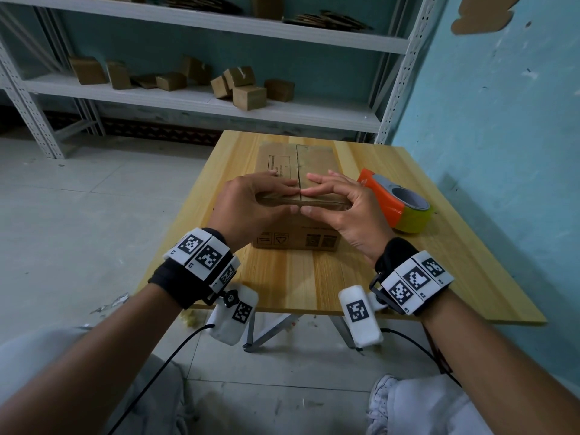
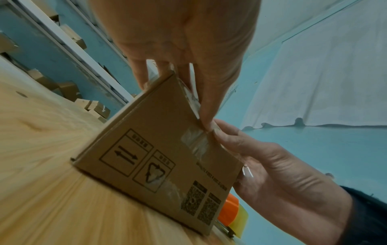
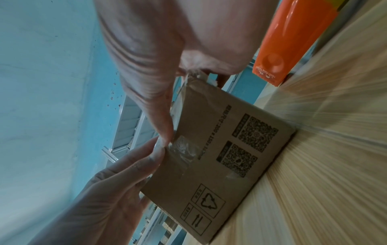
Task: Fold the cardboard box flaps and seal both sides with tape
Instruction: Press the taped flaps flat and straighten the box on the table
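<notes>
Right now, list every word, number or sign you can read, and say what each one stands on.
"200 X 150 X 1": front of the cardboard box; the rest is hidden under tape.
Two-arrow sign, recycling triangle, two QR codes: same face; their captions are unreadable.
"R1", "R2": marker band on the right wrist.
White print on the orange tape dispenser: blurred.
Framed print on the box top: too small.

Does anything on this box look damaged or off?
Yes. The clear tape over the near top edge of the box is wrinkled and bubbled rather than flat. Lower on that face, a whitish scuffed patch mars the recycling symbol.
</notes>
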Demonstrator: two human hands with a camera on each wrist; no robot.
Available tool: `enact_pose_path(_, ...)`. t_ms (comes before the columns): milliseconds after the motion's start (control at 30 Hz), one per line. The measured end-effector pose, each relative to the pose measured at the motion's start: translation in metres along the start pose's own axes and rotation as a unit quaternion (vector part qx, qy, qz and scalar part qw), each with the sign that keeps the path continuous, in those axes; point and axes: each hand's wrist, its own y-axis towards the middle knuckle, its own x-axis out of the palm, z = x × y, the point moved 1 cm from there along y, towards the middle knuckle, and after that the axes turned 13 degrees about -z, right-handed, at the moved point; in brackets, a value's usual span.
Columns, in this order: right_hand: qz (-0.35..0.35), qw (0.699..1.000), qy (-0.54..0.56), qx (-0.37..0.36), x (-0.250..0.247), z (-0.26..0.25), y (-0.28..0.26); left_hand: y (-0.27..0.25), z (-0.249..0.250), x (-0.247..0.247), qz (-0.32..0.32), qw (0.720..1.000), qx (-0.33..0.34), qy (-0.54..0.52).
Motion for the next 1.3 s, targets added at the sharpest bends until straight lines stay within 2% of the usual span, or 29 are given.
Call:
enact_pose_path(833,0.011,1.0,0.002,-0.001,0.0012,-0.0022,-0.0007,0.0004,0.0,0.0029,0.006,1.0,0.0,-0.01)
enact_pose_path(1067,0.003,1.0,-0.009,0.002,0.0006,-0.002,-0.001,0.0006,0.002,0.0037,0.016,1.0,0.0,0.008)
enact_pose_path(1300,-0.016,1.0,-0.008,0.005,-0.0034,-0.0038,-0.0023,-0.0005,-0.0009,0.0005,-0.002,1.0,-0.001,0.009)
